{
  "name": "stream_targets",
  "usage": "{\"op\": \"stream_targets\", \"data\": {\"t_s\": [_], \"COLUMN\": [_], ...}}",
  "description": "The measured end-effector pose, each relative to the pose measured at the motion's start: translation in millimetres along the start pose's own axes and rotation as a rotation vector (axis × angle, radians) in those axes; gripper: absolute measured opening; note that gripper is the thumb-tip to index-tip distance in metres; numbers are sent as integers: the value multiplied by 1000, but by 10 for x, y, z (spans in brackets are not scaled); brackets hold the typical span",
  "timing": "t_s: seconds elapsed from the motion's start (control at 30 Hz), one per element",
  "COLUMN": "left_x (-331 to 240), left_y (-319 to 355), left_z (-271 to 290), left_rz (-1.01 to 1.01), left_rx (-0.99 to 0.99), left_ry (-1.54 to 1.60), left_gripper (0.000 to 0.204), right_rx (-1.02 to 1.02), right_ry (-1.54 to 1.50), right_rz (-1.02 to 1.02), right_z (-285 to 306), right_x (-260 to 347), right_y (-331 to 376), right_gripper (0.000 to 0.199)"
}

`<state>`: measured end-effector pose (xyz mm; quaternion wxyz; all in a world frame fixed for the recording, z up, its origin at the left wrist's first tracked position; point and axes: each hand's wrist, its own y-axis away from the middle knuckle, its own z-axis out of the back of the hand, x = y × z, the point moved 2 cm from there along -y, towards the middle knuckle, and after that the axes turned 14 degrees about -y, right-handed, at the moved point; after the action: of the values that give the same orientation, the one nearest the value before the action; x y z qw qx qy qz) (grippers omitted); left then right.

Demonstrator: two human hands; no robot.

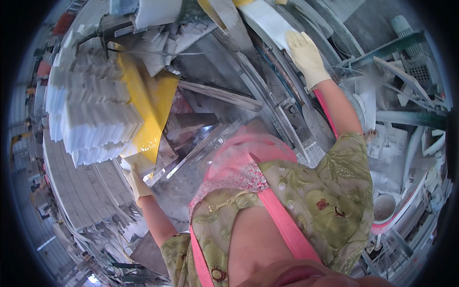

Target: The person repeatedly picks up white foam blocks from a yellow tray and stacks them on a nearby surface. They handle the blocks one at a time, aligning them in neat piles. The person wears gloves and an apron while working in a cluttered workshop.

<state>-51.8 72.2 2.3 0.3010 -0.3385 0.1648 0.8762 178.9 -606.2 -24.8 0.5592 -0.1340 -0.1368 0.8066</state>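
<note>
My right hand, in a cream rubber glove, reaches forward with its fingers stretched out together. It lies flat at the edge of a white slab on a long narrow machine bed. My left hand, gloved alike, is low on the left beside a pale flat slab. Its thumb shows on the near edge of that slab, and the other fingers are partly hidden, so the grip is hard to read. Just beyond it hangs a yellow sheet, against a tall stack of white slabs.
Grey planks lie under the stack. A dusty wooden bar and metal rails cross in front of me. Broken white pieces lie at the far left. Green beams and a round bucket stand on the right.
</note>
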Motion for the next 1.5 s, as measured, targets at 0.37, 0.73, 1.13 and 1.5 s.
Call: {"op": "stream_targets", "data": {"t_s": [0.37,0.73,1.13,1.5], "left_x": [-37,-160,-68,-456], "left_y": [60,-146,-67,151], "left_z": [-23,163,-95,194], "left_rz": [-88,-123,-514,15], "left_rx": [-58,294,71,286], "left_ry": [-74,-276,-614,-81], "left_gripper": [66,64,59,91], "right_rx": [197,279,328,524], "right_ry": [-162,-740,-1664,-1879], "right_rz": [81,-517,-349,85], "right_z": [-397,235,386,-139], "right_x": [-114,301,4876,5607], "right_y": [-454,-965,-371,-405], "right_gripper": [82,49,41,53]}}
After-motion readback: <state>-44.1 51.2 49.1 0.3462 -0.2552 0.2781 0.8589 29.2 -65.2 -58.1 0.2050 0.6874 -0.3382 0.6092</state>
